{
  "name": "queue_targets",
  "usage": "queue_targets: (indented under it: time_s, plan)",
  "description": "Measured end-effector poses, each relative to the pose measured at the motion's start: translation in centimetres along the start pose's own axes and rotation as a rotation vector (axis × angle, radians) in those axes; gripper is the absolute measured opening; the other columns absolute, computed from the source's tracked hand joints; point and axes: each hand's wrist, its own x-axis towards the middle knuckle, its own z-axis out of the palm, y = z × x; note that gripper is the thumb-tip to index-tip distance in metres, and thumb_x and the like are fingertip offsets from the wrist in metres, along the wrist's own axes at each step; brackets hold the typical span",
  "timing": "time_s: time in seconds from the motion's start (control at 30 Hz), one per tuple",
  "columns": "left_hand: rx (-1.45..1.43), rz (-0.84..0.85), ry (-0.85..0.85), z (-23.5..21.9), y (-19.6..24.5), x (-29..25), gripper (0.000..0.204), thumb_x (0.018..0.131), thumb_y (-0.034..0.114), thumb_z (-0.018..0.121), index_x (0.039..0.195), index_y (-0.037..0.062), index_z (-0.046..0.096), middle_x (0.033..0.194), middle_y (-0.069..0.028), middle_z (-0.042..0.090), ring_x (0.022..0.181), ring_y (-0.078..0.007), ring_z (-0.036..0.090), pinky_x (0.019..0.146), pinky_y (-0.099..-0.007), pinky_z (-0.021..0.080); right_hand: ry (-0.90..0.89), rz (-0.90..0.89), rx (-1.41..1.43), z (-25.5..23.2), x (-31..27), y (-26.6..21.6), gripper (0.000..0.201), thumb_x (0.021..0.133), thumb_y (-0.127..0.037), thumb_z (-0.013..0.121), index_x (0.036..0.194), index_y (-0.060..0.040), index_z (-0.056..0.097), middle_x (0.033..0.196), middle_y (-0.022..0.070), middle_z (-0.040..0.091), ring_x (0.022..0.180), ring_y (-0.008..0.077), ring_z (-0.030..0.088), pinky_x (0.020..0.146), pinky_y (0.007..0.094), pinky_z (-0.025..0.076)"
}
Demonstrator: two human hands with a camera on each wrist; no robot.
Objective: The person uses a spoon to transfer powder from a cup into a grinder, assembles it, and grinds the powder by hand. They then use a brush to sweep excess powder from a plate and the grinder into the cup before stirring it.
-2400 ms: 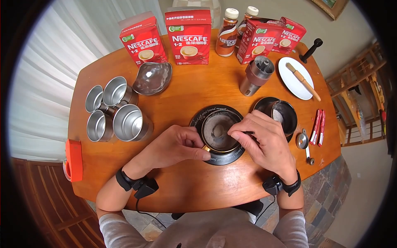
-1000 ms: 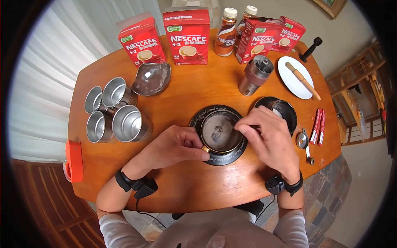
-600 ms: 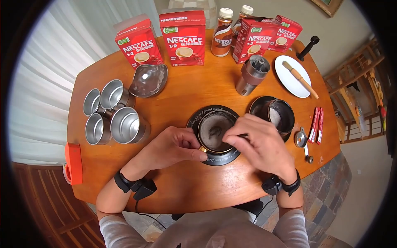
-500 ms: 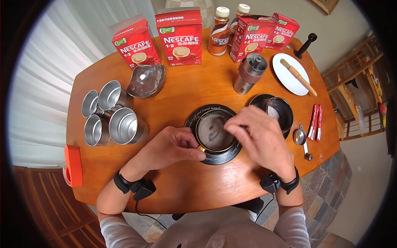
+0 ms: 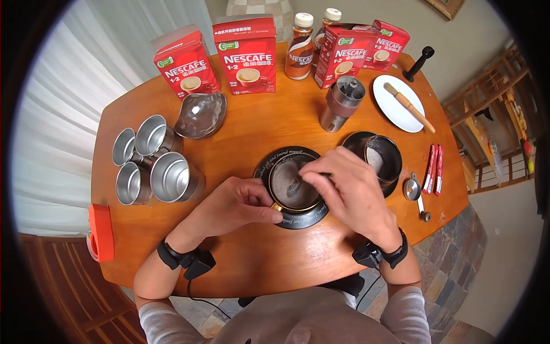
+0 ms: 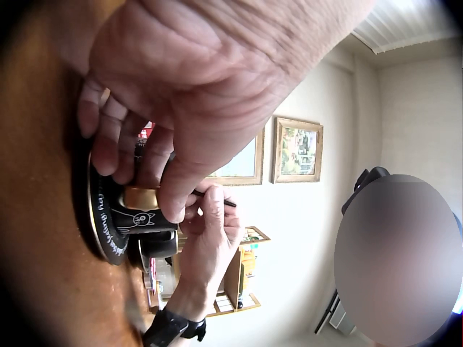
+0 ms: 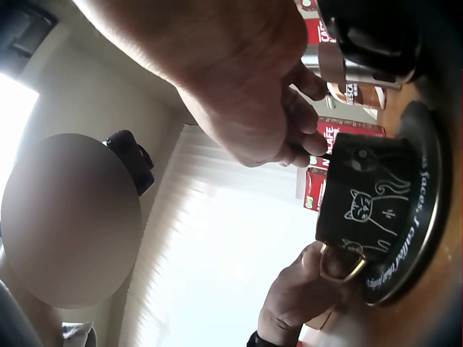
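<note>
A black cup (image 5: 295,186) with a gold handle (image 5: 277,207) and greyish contents stands on a black lettered saucer (image 5: 298,220). My left hand (image 5: 240,205) pinches the handle between thumb and fingers; the left wrist view shows the gold handle (image 6: 141,197) at its fingertips. Over the cup's right rim, my right hand (image 5: 352,192) pinches a thin dark stick; in the left wrist view the stick (image 6: 228,203) pokes out beside the thumb. Its lower end is hidden in the head view. White cat drawings cover the cup (image 7: 365,195) in the right wrist view.
A second black cup (image 5: 389,160) stands right of my right hand. Steel cups (image 5: 172,176) and a glossy dish (image 5: 200,116) are at the left. Behind stand red boxes (image 5: 246,57), bottles and a grinder (image 5: 342,103); right are a plate (image 5: 395,117), red sachets (image 5: 433,169) and a scoop (image 5: 412,188).
My right hand has shifted about over the cup, its fingertips now farther over the opening than half a second ago. The dark swirl in the cup has changed shape. The left hand keeps its hold.
</note>
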Motion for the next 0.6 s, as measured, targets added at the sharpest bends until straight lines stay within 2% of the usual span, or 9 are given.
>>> queue_targets:
  time_s: [0.17, 0.33, 0.53, 0.6]
  plan:
    - [0.007, -0.005, 0.002, 0.0, 0.2, 0.0, 0.02, 0.089, 0.018, 0.088, 0.089, 0.0012, 0.077, 0.085, 0.0037, 0.063, 0.075, -0.0036, 0.054, 0.065, -0.0254, 0.041, -0.257, -0.006, 0.198, -1.2, 0.0, 0.4, 0.006, 0.095, -0.009, 0.071, 0.097, -0.0034, 0.071, 0.092, 0.0099, 0.069, 0.086, 0.0333, 0.064, 0.074, 0.0428, 0.053]
    - [0.032, -0.014, 0.002, -0.1, 0.3, 0.0, 0.021, 0.089, 0.019, 0.089, 0.089, 0.0018, 0.078, 0.084, 0.0044, 0.063, 0.074, -0.003, 0.054, 0.064, -0.0247, 0.041, -0.126, -0.003, -0.021, -1.8, 0.4, 0.0, 0.007, 0.097, -0.009, 0.068, 0.099, -0.0023, 0.068, 0.09, 0.0114, 0.065, 0.086, 0.0342, 0.063, 0.073, 0.0434, 0.052]
    - [0.063, 0.002, 0.004, -0.1, 0.3, 0.0, 0.022, 0.089, 0.02, 0.089, 0.088, 0.0016, 0.078, 0.083, 0.0047, 0.063, 0.072, -0.0028, 0.053, 0.063, -0.0246, 0.041, -0.223, -0.054, 0.032, -2.7, 0.7, -0.3, 0.007, 0.096, -0.008, 0.069, 0.101, -0.0026, 0.069, 0.093, 0.0095, 0.065, 0.09, 0.0327, 0.063, 0.074, 0.0431, 0.053]
    - [0.092, 0.016, 0.004, -0.2, 0.2, 0.1, 0.022, 0.089, 0.021, 0.088, 0.088, 0.0016, 0.078, 0.082, 0.0048, 0.063, 0.071, -0.0027, 0.053, 0.062, -0.0245, 0.04, -0.195, -0.046, -0.051, -2.9, 1.1, -0.7, 0.009, 0.095, -0.008, 0.071, 0.103, -0.0035, 0.072, 0.095, 0.009, 0.069, 0.091, 0.0318, 0.065, 0.077, 0.0417, 0.053]
